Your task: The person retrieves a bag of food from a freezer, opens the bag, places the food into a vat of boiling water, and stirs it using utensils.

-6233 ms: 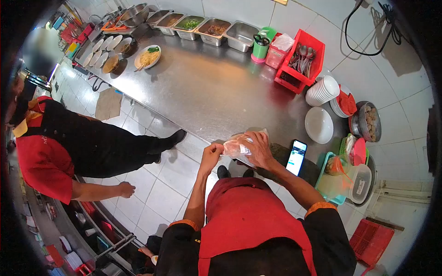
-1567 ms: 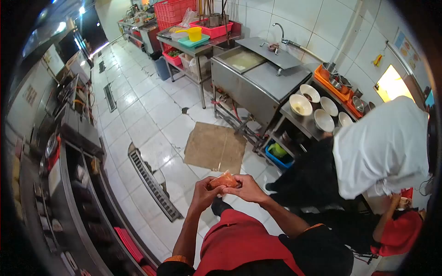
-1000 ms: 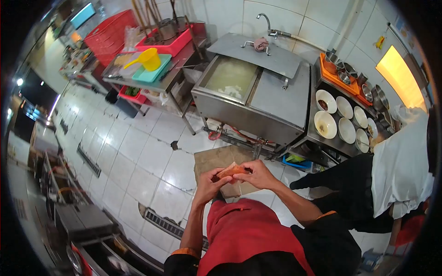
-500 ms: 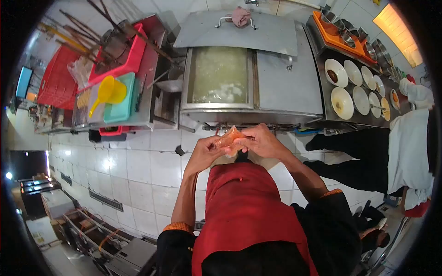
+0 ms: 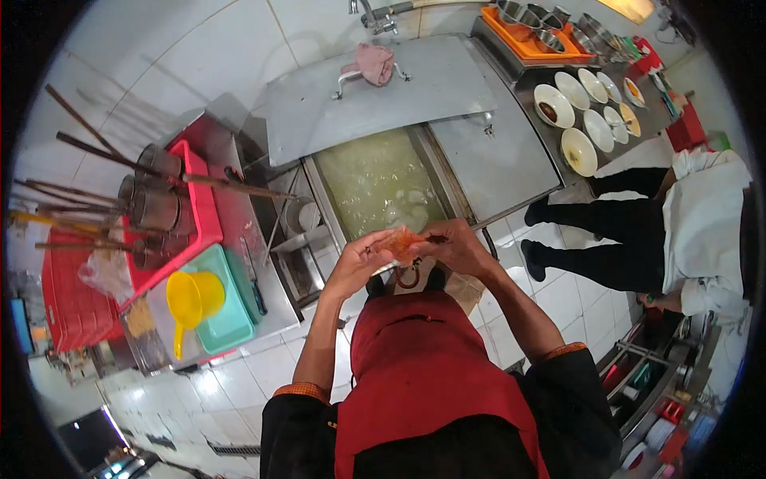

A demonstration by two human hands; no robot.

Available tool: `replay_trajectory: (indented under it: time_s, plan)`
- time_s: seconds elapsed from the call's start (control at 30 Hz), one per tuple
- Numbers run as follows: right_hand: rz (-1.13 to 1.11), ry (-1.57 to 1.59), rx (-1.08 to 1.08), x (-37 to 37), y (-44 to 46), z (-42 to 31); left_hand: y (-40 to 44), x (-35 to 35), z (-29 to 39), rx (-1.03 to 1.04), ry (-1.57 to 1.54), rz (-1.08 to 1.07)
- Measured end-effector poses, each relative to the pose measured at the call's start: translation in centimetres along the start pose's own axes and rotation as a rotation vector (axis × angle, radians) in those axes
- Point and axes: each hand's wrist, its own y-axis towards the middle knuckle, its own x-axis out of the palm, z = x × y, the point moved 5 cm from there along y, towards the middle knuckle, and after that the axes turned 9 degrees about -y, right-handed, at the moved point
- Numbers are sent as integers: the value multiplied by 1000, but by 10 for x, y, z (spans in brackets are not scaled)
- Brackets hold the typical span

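Both hands meet around a small clear plastic bag with orange-red contents. My left hand has its fingers closed on the bag's left side. My right hand pinches its right side. Just beyond them lies an open vat of cloudy, pale green liquid with whitish matter near its front edge. A metal lid, with a pink cloth on its handle, is set back behind the liquid.
On the left are a turquoise tray, a yellow dipper and a red tray with long-handled strainers. White bowls and an orange tray sit at the right. A person in white stands at the right.
The view has turned from the counter and walkway towards the vat, which is now directly in front. The bag has stayed in both hands throughout and has come close to the vat's front edge.
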Motion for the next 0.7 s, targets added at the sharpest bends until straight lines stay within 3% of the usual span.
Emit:
replay_trajectory:
  time_s: [0.03,0.07,0.17,0.3,0.5,0.6,0.7]
  plan:
    - [20,-36,-33,1,4,-5,4,-1,13,22,4,5]
    - [42,-71,-65,1,7,-10,9,-8,18,-32,128,-31]
    - [106,-250,-135,1,11,-21,31,-23,31,73,500,-177]
    - [135,-313,-192,-1,17,-38,42,-7,50,164,524,-191]
    - [210,79,73,-11,11,-14,62,-21,30,105,460,-158]
    - [344,-216,-236,-14,11,-5,59,-3,42,138,571,-142]
    - [328,-195,-237,-22,7,-15,64,-2,35,118,557,-120]
